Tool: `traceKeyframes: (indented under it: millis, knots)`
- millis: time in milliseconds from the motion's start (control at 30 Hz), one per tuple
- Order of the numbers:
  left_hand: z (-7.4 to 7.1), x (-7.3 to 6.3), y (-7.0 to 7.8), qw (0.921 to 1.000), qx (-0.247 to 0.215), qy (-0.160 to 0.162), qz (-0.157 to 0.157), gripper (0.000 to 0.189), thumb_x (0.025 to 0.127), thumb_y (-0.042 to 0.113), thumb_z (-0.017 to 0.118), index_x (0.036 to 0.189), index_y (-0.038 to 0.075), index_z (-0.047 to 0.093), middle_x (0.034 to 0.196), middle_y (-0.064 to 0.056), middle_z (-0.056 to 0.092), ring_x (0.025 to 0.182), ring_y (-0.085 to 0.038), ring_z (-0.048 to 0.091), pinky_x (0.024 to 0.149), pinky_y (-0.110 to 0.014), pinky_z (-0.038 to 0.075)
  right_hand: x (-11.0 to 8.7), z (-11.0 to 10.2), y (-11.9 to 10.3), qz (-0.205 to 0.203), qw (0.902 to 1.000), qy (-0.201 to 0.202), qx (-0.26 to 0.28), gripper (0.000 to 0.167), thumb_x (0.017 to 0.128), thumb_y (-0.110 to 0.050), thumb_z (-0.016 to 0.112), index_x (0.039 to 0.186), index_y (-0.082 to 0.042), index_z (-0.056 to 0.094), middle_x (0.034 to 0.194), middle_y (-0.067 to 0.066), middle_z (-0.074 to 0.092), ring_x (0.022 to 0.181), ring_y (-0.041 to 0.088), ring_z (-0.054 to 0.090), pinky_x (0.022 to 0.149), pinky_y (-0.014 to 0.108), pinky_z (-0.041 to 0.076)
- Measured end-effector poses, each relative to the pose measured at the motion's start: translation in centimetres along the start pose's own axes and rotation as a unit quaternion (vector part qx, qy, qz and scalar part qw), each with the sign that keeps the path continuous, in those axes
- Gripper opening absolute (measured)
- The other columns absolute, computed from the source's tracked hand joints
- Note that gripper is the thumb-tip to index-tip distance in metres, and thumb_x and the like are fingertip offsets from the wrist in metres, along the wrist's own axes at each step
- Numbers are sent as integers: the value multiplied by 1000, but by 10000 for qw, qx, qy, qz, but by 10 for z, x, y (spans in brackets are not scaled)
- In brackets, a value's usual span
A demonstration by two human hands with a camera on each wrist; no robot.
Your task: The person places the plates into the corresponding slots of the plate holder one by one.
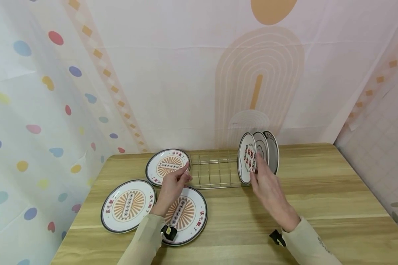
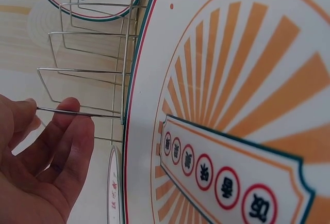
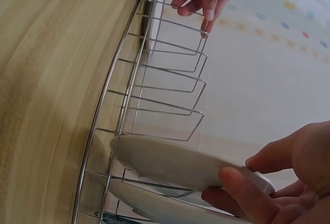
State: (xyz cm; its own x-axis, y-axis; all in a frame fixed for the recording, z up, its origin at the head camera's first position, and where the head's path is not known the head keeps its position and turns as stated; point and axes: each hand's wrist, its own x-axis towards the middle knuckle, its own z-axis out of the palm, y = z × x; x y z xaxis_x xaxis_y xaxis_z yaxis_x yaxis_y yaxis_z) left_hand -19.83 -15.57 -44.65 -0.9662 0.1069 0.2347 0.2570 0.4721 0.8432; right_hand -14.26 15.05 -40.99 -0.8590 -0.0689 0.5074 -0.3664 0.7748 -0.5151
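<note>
My left hand (image 1: 172,187) pinches an end wire of the metal dish rack (image 1: 215,187) between thumb and fingers, as the left wrist view shows. At the rack's right end, my right hand (image 1: 270,189) grips the edge of a white plate (image 1: 246,156) with red characters, which stands upright in a slot. Close behind it to the right stand two more upright plates, a middle plate (image 1: 260,140) and an outer plate (image 1: 273,154). In the right wrist view, my thumb and fingers lie on either side of the gripped plate (image 3: 170,164).
Larger plates with orange sunburst prints lie flat at the left: a back plate (image 1: 156,165), a left plate (image 1: 111,217) and a front plate (image 1: 197,224), partly under my left forearm. The wooden table (image 1: 318,184) meets a patterned curtain (image 1: 185,92) behind.
</note>
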Motion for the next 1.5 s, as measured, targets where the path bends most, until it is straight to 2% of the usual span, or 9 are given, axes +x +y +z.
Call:
traceKeyframes:
  millis: [100,233,367,633,767,933,1100,1300,1500]
  knots:
    - [0,0,0,10000,22,-6,1,39,105,3,57,144,3,58,92,-10,75,74,-20,69,66,-24,60,-4,-4,-2,-68,10000,-20,40,73,96,4,66,158,11,26,157,35,35,80,39,69,55,28,59]
    - [-1,-1,0,10000,76,-16,-6,40,105,3,58,145,3,58,92,-9,75,72,-19,66,64,-23,58,-11,-13,-4,-133,9998,19,159,69,98,0,66,157,9,31,152,33,44,102,44,68,80,43,63]
    - [-3,-1,0,9998,209,27,-76,40,105,6,58,146,6,58,93,-8,77,76,-22,70,68,-24,59,-16,-24,-4,-179,9993,89,318,60,100,-4,64,153,8,39,147,28,52,121,46,62,101,55,53]
    - [-4,-3,3,9981,608,-8,61,44,105,16,62,149,9,56,114,-15,75,88,-29,74,72,-31,60,-13,-44,15,-684,9916,1054,310,42,97,-2,65,137,9,58,129,26,65,106,43,67,93,58,56]
    - [-5,-6,6,9965,769,-17,328,47,104,13,64,149,4,55,127,-20,69,108,-34,70,87,-39,62,-9,-51,29,-766,9863,1431,305,41,95,-2,65,133,9,61,134,27,62,123,45,58,106,61,46]
    - [-9,-14,10,9910,1138,-15,709,50,103,15,65,149,1,53,139,-24,61,128,-42,58,106,-53,51,-1,-55,49,-987,9818,1610,222,43,94,-4,64,133,11,60,143,26,57,136,48,48,121,52,34]
    - [-17,-25,15,9860,1412,-134,876,53,105,20,63,151,-1,49,150,-24,53,139,-45,47,117,-59,37,3,-58,61,-697,9912,1118,155,54,102,-18,60,148,10,47,159,26,40,147,46,36,124,55,27]
    - [-24,-41,19,9823,1599,-310,924,60,105,28,63,155,1,44,154,-23,48,142,-42,46,117,-57,37,7,-62,64,-169,9988,322,336,66,109,-31,50,160,6,28,168,23,20,154,44,21,124,61,18]
    - [-27,-58,20,9750,1862,-417,1135,68,102,36,66,158,8,40,157,-19,46,143,-39,45,118,-56,37,11,-62,68,235,9983,-57,527,67,111,-33,45,163,0,20,169,23,18,151,51,23,124,62,19]
